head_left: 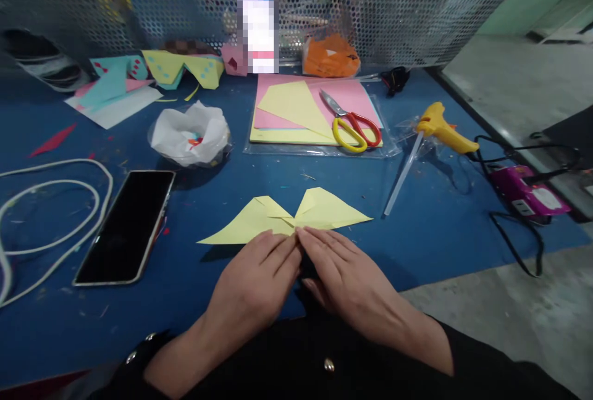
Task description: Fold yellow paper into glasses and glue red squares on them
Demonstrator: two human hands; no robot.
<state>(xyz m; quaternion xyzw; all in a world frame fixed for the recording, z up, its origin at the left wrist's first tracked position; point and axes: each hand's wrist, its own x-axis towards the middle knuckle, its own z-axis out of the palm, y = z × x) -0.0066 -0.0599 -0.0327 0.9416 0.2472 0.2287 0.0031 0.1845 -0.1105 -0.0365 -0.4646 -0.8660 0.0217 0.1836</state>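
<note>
A sheet of folded yellow paper spreads in two pointed wings with a notch between them, like a butterfly. Its lower middle edge is pinched by my left hand, fingers pressed together. From the other side my right hand grips the same edge, and the fingertips of both hands meet at the centre. My thumbs and the paper beneath the fingers are mostly hidden. Just beyond the paper lie red-and-yellow-handled scissors on a plastic-wrapped stack of pink and yellow paper.
To the left are a black-screened phone, a white cable and a paper-lined bowl with scraps. A yellow glue gun with a glue stick and a purple power strip lie right. Paper butterflies stand before the perforated metal screen.
</note>
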